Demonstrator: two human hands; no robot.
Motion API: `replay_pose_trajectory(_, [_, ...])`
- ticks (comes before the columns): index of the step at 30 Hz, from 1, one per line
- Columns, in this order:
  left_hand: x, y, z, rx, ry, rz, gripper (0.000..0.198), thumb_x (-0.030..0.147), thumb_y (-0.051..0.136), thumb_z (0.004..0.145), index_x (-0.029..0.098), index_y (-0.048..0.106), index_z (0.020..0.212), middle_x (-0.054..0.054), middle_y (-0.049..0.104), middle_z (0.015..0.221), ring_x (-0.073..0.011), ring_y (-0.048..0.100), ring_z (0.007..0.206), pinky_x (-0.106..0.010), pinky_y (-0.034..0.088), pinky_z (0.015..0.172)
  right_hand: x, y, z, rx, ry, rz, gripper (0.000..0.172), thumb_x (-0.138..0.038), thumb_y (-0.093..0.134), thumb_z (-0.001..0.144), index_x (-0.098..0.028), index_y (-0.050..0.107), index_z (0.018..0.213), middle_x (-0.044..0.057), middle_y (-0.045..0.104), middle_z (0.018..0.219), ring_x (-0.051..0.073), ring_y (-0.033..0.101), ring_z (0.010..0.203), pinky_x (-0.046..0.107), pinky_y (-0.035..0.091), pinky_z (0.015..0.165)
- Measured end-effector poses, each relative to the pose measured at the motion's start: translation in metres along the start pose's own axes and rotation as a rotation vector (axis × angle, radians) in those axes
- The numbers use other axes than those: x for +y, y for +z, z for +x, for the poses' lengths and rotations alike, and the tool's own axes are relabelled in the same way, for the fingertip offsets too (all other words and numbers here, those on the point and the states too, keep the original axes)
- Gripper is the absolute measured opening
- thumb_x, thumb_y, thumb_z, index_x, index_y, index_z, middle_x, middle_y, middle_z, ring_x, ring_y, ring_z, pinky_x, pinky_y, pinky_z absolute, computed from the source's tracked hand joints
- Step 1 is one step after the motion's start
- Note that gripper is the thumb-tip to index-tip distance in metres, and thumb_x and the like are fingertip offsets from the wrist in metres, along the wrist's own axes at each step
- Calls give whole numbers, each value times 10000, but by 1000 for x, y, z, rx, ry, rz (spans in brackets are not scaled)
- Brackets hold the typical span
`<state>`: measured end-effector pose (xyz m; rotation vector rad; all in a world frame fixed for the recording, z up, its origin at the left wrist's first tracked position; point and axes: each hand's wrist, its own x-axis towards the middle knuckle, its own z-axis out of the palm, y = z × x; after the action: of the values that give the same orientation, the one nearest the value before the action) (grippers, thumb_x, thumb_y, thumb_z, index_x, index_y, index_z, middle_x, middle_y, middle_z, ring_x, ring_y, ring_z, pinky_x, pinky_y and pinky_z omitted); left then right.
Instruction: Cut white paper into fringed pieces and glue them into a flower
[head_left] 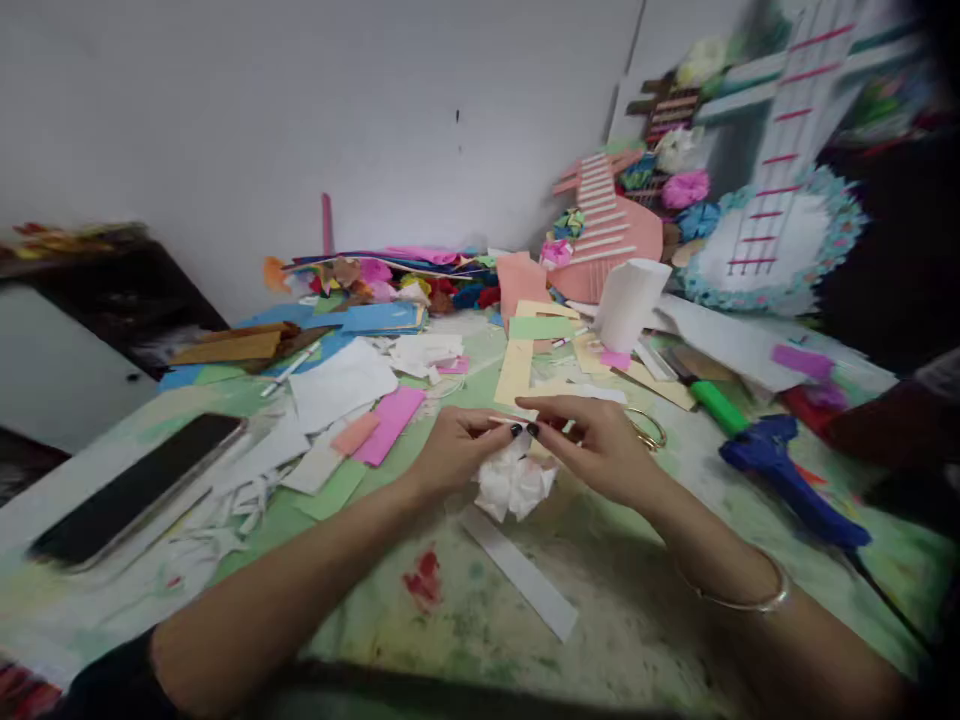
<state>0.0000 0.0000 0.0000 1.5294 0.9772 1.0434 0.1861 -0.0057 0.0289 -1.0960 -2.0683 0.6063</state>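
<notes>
Left of the hands, a dark phone (142, 490) lies flat, seemingly set aside out of the way. The left hand (457, 442) has thumb and fingers closed in a pinch on a thin pale piece (508, 420); crumpled white paper (514, 487) sits just below the fingertips. The right hand (604, 442) pinches that piece too, perhaps to steady it, other fingers loosely curled. Farther right, a blue glue gun (795, 485) lies apparently within reach.
</notes>
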Motion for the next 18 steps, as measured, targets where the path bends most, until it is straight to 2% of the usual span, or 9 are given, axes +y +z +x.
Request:
replay_pose_trajectory(5, [-2,2,2,7,-58,-55,282,333,658,726,88,739,839,-63,690,745,-128,562,625,-214,384,552,1,-2,-2,-13,-109,-99,301,-156,498,857,-160,722,1058,27,636,671,107,543,568,233,360,530])
replay_pose_trajectory(9, [-3,5,4,-13,-47,-122,429,252,695,680,90,651,1074,-67,682,857,-127,582,684,-206,425,596,5,-1,-1,70,-84,-89,274,-172,529,840,-169,742,1012,46,664,739,121,573,591,252,393,550])
replay_pose_trajectory(11, [-4,6,4,-10,-68,-139,509,220,696,670,81,590,1147,-59,666,834,-117,574,664,-199,429,584,6,0,-2,102,-66,-65,250,-184,561,823,-172,750,985,52,672,756,127,583,599,259,406,554])
replay_pose_trajectory(18, [-5,7,4,21,-101,-198,421,263,716,686,89,625,1059,-54,656,801,-112,574,648,-196,425,575,8,5,-4,210,48,87,207,-194,625,766,-164,762,917,61,673,748,144,592,620,267,422,537])
